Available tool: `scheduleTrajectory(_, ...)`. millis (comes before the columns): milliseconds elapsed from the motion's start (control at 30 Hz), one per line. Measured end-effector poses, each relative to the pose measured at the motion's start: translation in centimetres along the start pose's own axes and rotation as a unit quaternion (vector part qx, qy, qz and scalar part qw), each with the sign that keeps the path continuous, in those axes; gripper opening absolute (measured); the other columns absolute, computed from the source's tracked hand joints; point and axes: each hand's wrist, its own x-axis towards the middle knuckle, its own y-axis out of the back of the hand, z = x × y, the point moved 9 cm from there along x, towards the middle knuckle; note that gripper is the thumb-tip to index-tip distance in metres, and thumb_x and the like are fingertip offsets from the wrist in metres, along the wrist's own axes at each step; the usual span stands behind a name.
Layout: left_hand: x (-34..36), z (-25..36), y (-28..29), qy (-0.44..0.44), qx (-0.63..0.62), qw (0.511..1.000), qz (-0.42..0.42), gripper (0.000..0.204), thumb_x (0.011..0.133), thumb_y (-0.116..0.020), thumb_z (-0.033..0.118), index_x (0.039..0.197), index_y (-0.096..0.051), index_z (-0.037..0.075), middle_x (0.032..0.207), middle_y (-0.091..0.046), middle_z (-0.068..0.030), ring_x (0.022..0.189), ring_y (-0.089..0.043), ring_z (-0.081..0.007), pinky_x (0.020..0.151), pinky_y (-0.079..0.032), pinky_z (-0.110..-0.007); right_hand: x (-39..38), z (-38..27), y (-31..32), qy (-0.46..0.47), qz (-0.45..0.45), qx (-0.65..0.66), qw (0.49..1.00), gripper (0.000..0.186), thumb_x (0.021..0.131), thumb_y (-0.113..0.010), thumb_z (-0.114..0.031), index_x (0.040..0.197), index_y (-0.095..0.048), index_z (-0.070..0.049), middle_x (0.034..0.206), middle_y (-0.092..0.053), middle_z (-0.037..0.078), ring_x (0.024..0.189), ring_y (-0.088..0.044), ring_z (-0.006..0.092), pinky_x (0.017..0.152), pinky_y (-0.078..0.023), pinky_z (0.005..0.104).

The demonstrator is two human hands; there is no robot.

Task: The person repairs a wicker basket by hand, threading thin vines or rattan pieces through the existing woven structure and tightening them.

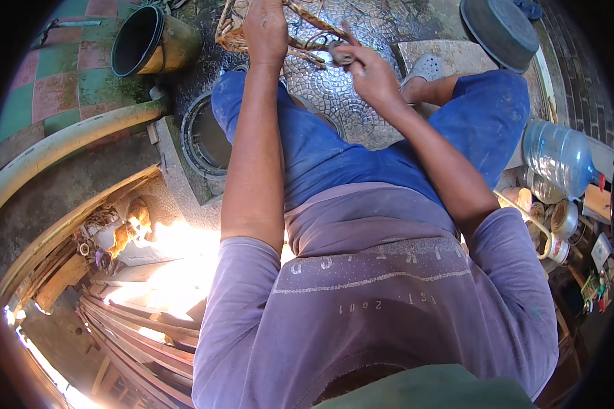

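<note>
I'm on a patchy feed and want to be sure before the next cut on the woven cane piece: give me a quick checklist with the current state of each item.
1. Left hand grips the woven cane piece: ok.
2. Right hand holds the small tool: ok.
3. Tool tip meets a cane strand: cannot tell, too small.
4. Left fingers away from the tool: ok, hands apart.
5. Whole piece in view: not ok, cut off at the top edge.
6. Bucket away from the hands: ok.
</note>
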Motion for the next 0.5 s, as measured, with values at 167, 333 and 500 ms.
scheduleTrajectory(167, 0.0, -2.0, -0.5, -0.013, 0.057, 0.998, -0.034, 0.044, 0.111, -0.036, 0.029, 0.103, -0.064, -0.004, 0.108, -0.064, -0.0261, 0.104, -0.056, -0.0443, 0.093, -0.04, -0.051, 3.9, 6.5, 4.2, -0.089, 0.032, 0.103, 0.99, 0.034, 0.097, -0.054, -0.006, 0.127, -0.071, -0.004, 0.112, -0.075, 0.008, 0.096, -0.069, 0.0143, 0.085, -0.053, 0.0277)
scheduleTrajectory(333, -0.3, -0.4, -0.4, -0.048, 0.049, 0.997, -0.022, 0.04, 0.109, -0.037, 0.025, 0.097, -0.061, -0.004, 0.1, -0.062, -0.0244, 0.099, -0.056, -0.043, 0.09, -0.041, -0.05, 8.1, 10.1, 1.6, -0.221, -0.142, 0.21, 0.942, 0.042, 0.098, -0.056, -0.014, 0.138, -0.066, -0.01, 0.122, -0.069, 0.001, 0.098, -0.063, 0.0089, 0.087, -0.051, 0.0251)
scheduleTrajectory(500, -0.5, 0.7, -0.8, -0.023, 0.092, 0.994, -0.052, 0.031, 0.106, -0.045, 0.023, 0.098, -0.062, -0.003, 0.098, -0.062, -0.0219, 0.094, -0.059, -0.0395, 0.086, -0.045, -0.046, 10.5, 11.0, -3.2, -0.187, -0.374, 0.205, 0.885, 0.05, 0.098, -0.058, -0.032, 0.143, -0.061, -0.012, 0.131, -0.066, 0.002, 0.117, -0.061, 0.0135, 0.107, -0.045, 0.0315)
